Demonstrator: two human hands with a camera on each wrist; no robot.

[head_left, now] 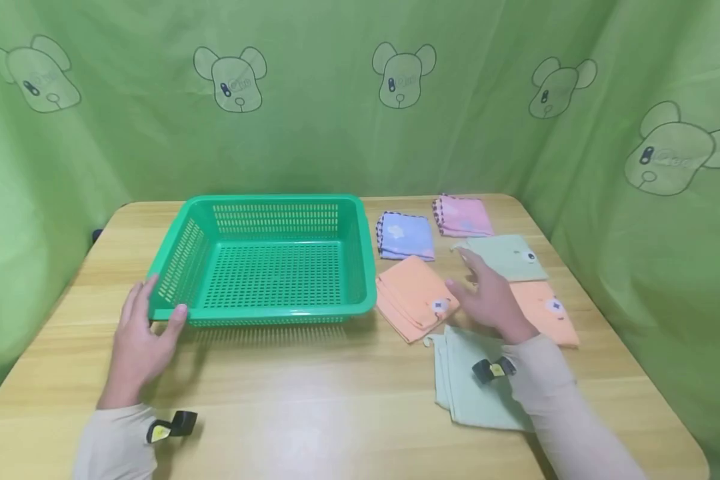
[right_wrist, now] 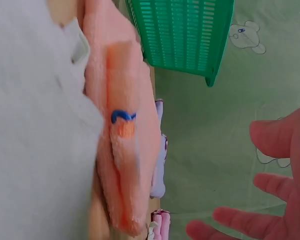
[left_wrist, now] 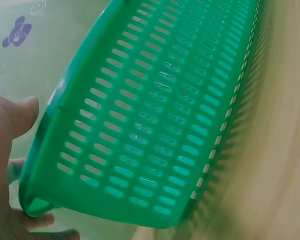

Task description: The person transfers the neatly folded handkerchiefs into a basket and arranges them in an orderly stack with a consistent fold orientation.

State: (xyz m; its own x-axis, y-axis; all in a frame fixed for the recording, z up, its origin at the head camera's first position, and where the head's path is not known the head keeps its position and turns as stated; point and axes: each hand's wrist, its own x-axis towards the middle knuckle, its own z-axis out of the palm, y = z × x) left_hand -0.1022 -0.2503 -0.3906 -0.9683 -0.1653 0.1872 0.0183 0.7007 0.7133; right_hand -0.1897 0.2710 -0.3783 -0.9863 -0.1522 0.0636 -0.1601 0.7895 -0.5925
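Observation:
A green perforated plastic basket (head_left: 282,312) stands on the table. My left hand (head_left: 141,343) is at its near left corner, fingers along the left rim and thumb by the front rim; in the left wrist view the fingers are partly hidden behind the corner. My right hand (head_left: 492,297) hovers with spread fingers and nothing in them. Around and below it lie folded towels: an orange towel (head_left: 414,293) beside the basket, another orange towel (head_left: 546,313), a pale green towel (head_left: 504,257) behind, and a nearer pale green towel (head_left: 474,393) under the forearm.
Farther back lie a folded blue towel (head_left: 407,237) and a pink towel (head_left: 463,217), both with checked edges. A green curtain (head_left: 318,120) with bear-head drawings surrounds the wooden table (head_left: 264,400) at the back and sides.

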